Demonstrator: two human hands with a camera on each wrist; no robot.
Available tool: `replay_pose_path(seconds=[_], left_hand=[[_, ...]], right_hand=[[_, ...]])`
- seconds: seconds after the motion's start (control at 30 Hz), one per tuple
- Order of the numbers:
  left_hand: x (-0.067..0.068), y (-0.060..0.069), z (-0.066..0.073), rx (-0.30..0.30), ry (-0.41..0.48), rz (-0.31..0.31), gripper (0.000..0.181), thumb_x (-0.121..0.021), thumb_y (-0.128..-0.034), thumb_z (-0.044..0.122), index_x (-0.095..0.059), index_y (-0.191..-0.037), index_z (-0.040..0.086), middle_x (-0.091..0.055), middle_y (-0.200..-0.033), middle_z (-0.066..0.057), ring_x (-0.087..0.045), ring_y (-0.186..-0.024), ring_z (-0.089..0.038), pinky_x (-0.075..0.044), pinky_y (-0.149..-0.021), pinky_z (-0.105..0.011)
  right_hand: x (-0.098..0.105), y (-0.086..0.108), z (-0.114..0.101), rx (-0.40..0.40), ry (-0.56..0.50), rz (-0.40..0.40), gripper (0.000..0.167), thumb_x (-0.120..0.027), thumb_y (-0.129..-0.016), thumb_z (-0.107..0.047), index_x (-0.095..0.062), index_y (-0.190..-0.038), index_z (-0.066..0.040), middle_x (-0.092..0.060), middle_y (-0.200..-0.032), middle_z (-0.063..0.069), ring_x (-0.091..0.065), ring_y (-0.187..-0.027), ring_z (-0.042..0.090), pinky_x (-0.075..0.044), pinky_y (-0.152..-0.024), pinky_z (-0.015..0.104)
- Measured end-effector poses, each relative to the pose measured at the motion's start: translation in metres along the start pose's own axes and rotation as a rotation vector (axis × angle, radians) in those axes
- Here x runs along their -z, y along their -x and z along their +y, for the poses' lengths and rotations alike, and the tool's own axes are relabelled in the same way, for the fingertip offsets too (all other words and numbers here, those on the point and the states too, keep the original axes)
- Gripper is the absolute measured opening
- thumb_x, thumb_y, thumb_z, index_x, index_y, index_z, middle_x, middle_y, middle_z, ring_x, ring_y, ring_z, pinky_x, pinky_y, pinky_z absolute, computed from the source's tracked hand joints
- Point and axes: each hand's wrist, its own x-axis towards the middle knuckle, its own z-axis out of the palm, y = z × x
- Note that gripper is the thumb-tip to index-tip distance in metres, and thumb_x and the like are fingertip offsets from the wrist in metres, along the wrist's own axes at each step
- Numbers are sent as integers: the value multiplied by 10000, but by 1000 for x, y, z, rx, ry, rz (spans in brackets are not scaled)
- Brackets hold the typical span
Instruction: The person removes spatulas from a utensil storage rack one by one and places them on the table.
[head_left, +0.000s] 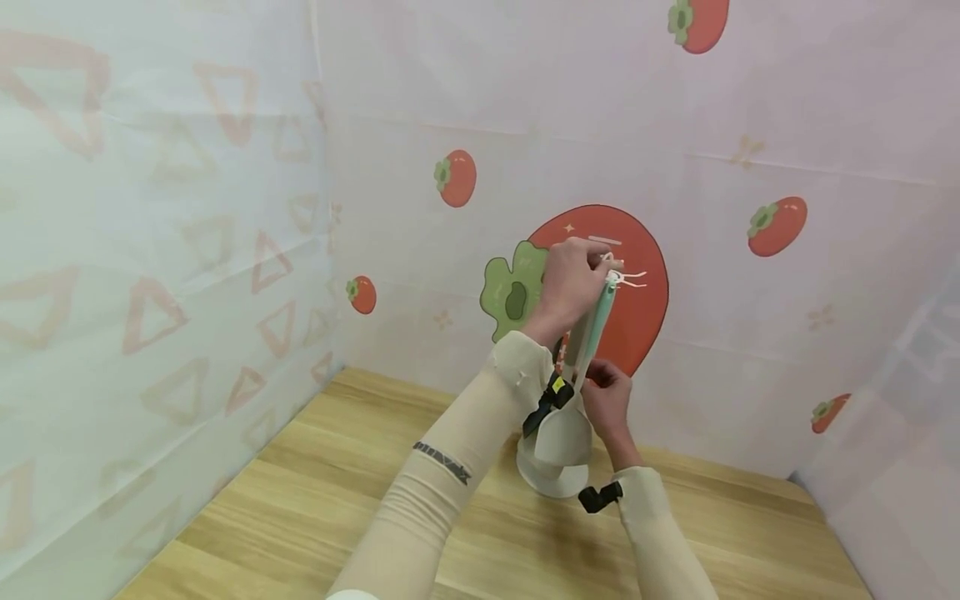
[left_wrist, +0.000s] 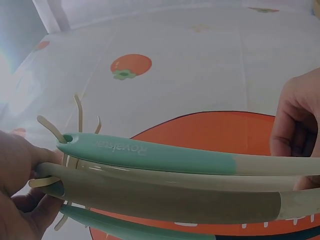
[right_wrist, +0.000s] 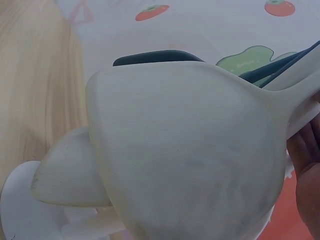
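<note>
Kitchen utensils hang from a white hook rack (head_left: 615, 279) with a round base (head_left: 551, 479). At its top my left hand (head_left: 572, 279) pinches the hooked end of a grey-brown-handled utensil (left_wrist: 165, 197); its head cannot be told apart. Beside that handle hangs a utensil with a mint-green handle (head_left: 602, 315). My right hand (head_left: 609, 398) is lower down, fingers bent behind the pale necks; their tips are hidden, so a grip cannot be confirmed. A broad pale utensil head (right_wrist: 185, 150) fills the right wrist view, partly covering a smaller pale head (right_wrist: 72, 172).
The rack stands on a wood-grain table (head_left: 375, 475), close to a back wall sheet (head_left: 390, 225) printed with persimmons. Another sheet (head_left: 187, 250) with triangles lines the left side. A dark teal utensil edge (right_wrist: 155, 57) shows behind the broad head.
</note>
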Motion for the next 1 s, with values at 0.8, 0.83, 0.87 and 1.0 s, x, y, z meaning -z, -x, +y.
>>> replay_pose_path(seconds=[0.8, 0.83, 0.87, 1.0], left_hand=[[10, 37, 4, -275, -99, 249, 142, -723, -930, 224, -778, -934, 94, -686, -770, 1, -627, -709, -86, -436, -602, -126], [9, 40, 3, -286, -122, 252, 139, -726, -929, 228, -771, -923, 97, -667, -748, 5, -607, -686, -76, -423, -588, -126], [7, 43, 3, -293, -145, 256, 138, -730, -928, 232, -760, -910, 99, -646, -727, 7, -580, -668, -76, -408, -569, -135], [0, 54, -4, -293, -238, 255, 175, -748, -919, 264, -708, -869, 102, -597, -729, 12, -530, -641, -70, -394, -533, -152]], right_hand=[[0, -2, 3, 63, -53, 20, 90, -722, -817, 129, -678, -880, 175, -650, -704, -99, -593, -614, 22, -494, -566, 149], [0, -2, 3, 65, -53, 18, 90, -722, -814, 132, -676, -878, 177, -648, -703, -96, -590, -612, 24, -492, -564, 149], [0, -2, 3, 66, -53, 17, 90, -721, -812, 132, -676, -877, 175, -646, -704, -94, -588, -611, 27, -491, -564, 149], [0, -1, 3, 69, -48, 11, 93, -723, -804, 140, -679, -880, 170, -637, -706, -77, -575, -616, 46, -487, -564, 154]])
